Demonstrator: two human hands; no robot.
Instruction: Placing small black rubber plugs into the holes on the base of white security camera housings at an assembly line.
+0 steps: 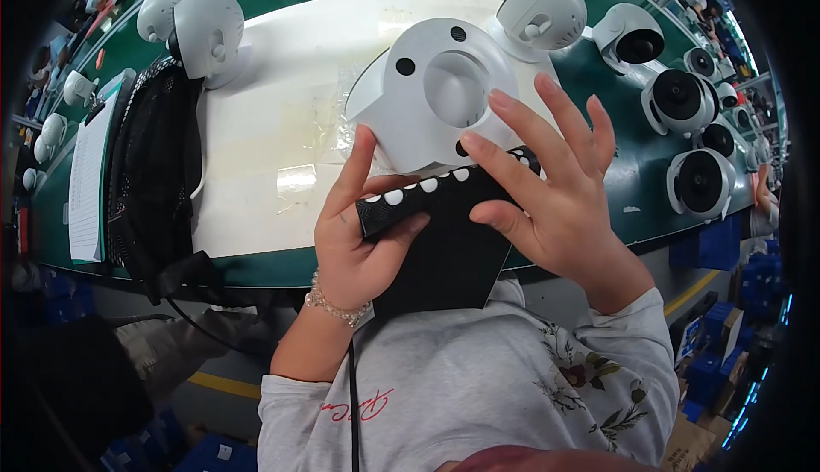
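A white camera-like housing [401,122] lies on the mat with its round, hollowed base facing up. Three black round pads sit around that base: an upper pad [459,35], a left pad [406,66] and a lower pad [462,148]. My left hand [354,233] grips the end of a bent black sheet [453,250] with a row of white dots along its fold. The fingers of my right hand [555,181] are spread; its index fingertip is at the lower pad, seemingly touching it. Whether anything sticks to that finger cannot be made out.
A white mat [256,156] covers part of the green table. White cameras stand at the back left [209,36], back right [542,11] and along the right [700,181]. On the left lie a black mesh bag [158,164] and a clipboard with paper [90,181].
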